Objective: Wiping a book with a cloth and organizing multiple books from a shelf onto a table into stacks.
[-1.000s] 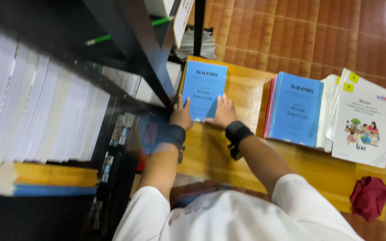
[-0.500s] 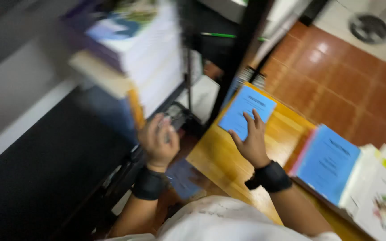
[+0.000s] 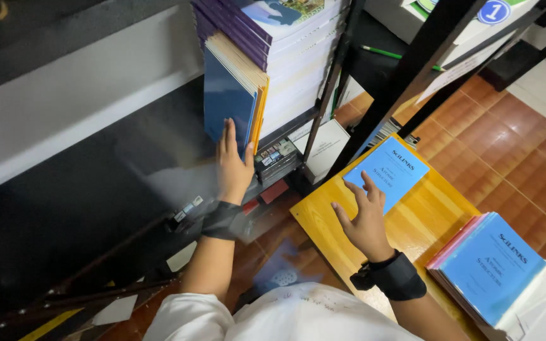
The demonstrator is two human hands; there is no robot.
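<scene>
Books fill the head view, your only one: your left hand [image 3: 234, 165] is raised to the black shelf unit [image 3: 96, 189], fingers straight and spread flat against the dark blue cover of a book [image 3: 225, 104] standing at the edge of a tall stack of books [image 3: 292, 57]. It presses on that cover rather than grips it; I cannot tell whether the thumb hooks round the edge. Your right hand [image 3: 366, 218] hovers open, fingers loosely fanned, fingertips at or just above the near corner of a light blue booklet [image 3: 387, 170] lying flat on the yellow wooden table [image 3: 323, 233]; contact is not clear, and it holds nothing. As for progress, that single booklet sits apart near the shelf while a pile of matching blue booklets [image 3: 491, 265] waits at the table's right end, so judging by how things lie, most of the handling is yet to be done. A green pencil [image 3: 390, 55] lies on a shelf beyond.
</scene>
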